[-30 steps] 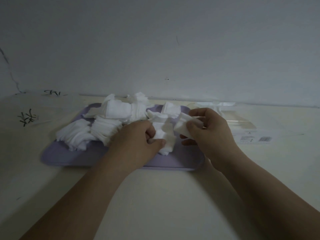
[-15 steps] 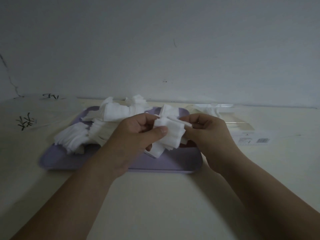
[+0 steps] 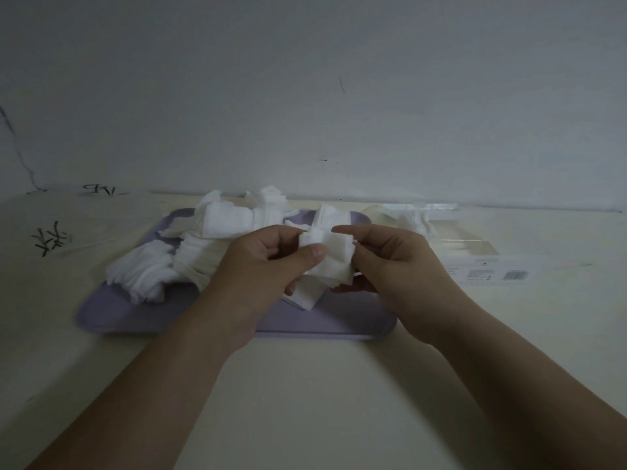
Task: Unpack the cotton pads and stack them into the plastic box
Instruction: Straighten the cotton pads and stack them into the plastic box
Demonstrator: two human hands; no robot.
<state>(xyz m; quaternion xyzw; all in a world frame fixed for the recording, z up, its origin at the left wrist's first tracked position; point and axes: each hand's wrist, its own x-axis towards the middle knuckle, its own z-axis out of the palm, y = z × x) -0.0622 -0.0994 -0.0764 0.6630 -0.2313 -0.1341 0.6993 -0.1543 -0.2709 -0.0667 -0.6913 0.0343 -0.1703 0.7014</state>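
Cotton is what both hands have hold of now. A second ago each worked its own clump low over the tray; since then they have come together and lifted, and the two clumps have merged into one bundle of cotton pads [image 3: 334,262] between them. My left hand [image 3: 258,266] grips it with the thumb pressed flat on the near face and the fingers curled behind. My right hand [image 3: 390,262] is curled round the bundle's far edge, fingertips tucked out of sight behind it.

I read this as a stack being squared up before it goes into the box. It is not square yet: a few pads hang askew below the left thumb, and I judge they could slip free on the way over.

Under both wrists lies the lavender tray [image 3: 339,320], and out past the left hand's knuckles the loose pads [image 3: 149,276] sit heaped on it, so much of the job remains. The clear plastic box [image 3: 454,228] stands beyond the right hand, on its outer side and well apart from the bundle. It seems to have a few pads [image 3: 415,225] inside, though the glare makes that hard to confirm.
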